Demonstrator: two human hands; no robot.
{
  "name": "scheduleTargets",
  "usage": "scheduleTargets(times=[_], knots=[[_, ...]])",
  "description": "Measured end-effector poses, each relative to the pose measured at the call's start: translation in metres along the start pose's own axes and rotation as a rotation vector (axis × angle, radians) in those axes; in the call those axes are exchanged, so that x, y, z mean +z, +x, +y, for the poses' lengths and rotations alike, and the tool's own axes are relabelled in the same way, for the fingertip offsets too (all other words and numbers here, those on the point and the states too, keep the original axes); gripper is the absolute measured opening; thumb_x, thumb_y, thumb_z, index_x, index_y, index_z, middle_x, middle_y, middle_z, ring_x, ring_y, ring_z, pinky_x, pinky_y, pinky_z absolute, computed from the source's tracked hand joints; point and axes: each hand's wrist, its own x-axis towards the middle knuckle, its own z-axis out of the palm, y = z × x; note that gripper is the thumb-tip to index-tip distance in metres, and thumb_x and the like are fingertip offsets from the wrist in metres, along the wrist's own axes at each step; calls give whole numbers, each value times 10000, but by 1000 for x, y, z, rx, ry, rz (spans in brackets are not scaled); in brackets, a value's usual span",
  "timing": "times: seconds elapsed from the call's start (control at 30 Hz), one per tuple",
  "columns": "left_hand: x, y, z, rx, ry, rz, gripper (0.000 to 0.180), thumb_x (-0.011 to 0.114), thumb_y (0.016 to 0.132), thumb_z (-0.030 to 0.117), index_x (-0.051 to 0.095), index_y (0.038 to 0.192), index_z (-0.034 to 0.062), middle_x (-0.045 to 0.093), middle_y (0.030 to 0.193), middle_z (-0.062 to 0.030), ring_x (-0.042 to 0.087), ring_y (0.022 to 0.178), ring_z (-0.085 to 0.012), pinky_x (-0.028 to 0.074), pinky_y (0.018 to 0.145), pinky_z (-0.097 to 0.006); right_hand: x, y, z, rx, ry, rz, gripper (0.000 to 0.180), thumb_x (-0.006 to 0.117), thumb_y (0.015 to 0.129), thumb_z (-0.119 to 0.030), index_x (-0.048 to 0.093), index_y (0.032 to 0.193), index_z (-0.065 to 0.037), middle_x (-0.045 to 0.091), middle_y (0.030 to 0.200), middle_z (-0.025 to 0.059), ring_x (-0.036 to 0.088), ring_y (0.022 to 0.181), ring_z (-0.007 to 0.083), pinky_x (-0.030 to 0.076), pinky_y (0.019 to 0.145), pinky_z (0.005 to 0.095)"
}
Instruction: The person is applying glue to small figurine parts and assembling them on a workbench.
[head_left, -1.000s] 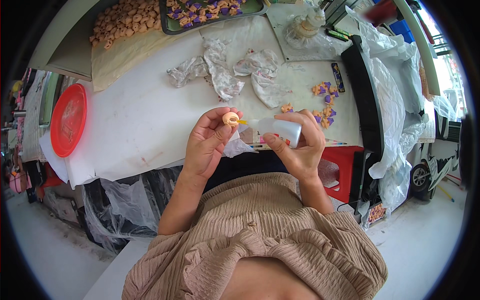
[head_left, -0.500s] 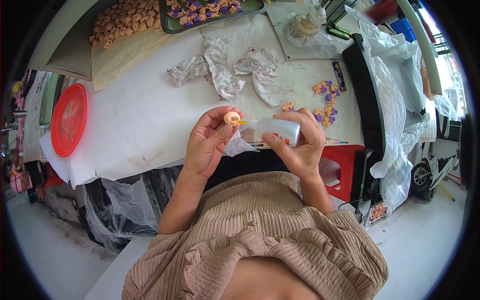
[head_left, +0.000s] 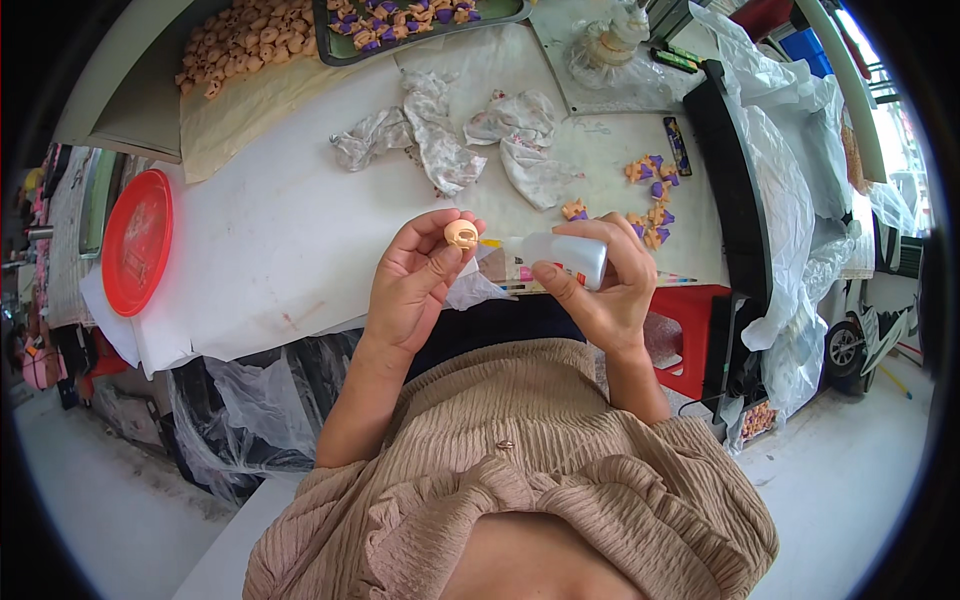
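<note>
My left hand (head_left: pixel 418 278) pinches a small round peach-coloured piece (head_left: pixel 461 234), like a doll's head, between thumb and fingers. A hollow opening shows in its face toward me. In my right hand (head_left: pixel 618 292) lies a whitish squeeze bottle (head_left: pixel 556 257), tilted sideways with its yellow tip (head_left: pixel 490 243) pointing left. The tip is close beside the piece, with a small gap between them. Beyond my right hand, several little peach and purple figure parts (head_left: pixel 657 192) are scattered on the table, one of them (head_left: pixel 574 209) lying nearer the bottle.
Crumpled cloths (head_left: pixel 440 150) lie mid-table. At the back are a heap of round peach pieces (head_left: pixel 250 45) and a dark tray (head_left: pixel 345 50) of peach and purple parts. A red round dish (head_left: pixel 137 243) stands left, a long black holder (head_left: pixel 735 180) right, a red stool (head_left: pixel 690 335) below.
My right hand has drawn the bottle slightly to the right, so its tip has come away from the peach piece. My left hand has barely shifted, the piece turning a little.
</note>
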Motion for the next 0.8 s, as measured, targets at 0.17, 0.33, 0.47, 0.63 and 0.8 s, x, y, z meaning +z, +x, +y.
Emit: scheduleTargets(times=[0.17, 0.33, 0.47, 0.63, 0.8], knots=[[2, -1, 0, -3, 3, 11, 322, 574, 900, -18, 532, 1215, 33, 572, 1247, -105, 529, 1214, -234, 447, 1029, -306, -3, -1, 0, 2, -31, 12, 358, 846, 670, -234, 674, 891, -10, 598, 744, 53, 533, 658, 143, 400, 578, 259], [1, 0, -2, -8, 2, 14, 323, 575, 901, -17, 530, 1217, 30, 572, 1245, -109, 528, 1216, -238, 447, 1031, -312, -5, -3, 3, 8, -45, 7, 359, 845, 669, -235, 673, 894, -13, 604, 748, 49, 529, 655, 144, 397, 575, 264], [2, 1, -2, -1, -1, 22, 325, 574, 904, -12, 527, 1223, 28, 575, 1239, -113, 530, 1213, -240, 449, 1031, -313, -5, -1, 3, -36, -49, -5, 357, 844, 669, -232, 673, 894, -12, 599, 735, 48, 526, 652, 143, 395, 575, 263], [2, 1, 1, 0, -15, 32, 315, 574, 906, -10, 531, 1216, 26, 577, 1228, -110, 541, 1198, -239, 454, 1023, -313, -1, -1, 12, -20, 14, 66, 342, 826, 699, -166, 650, 939, 1, 605, 822, 69, 556, 723, 143, 436, 625, 272], [11, 3, 2, -35, -53, 17, 309, 579, 905, -5, 533, 1209, 27, 582, 1219, -104, 547, 1189, -236, 462, 1012, -309, 14, 10, 20, 183, 188, 113, 322, 791, 726, -92, 632, 989, 5, 615, 879, 89, 601, 817, 176, 487, 704, 311]])
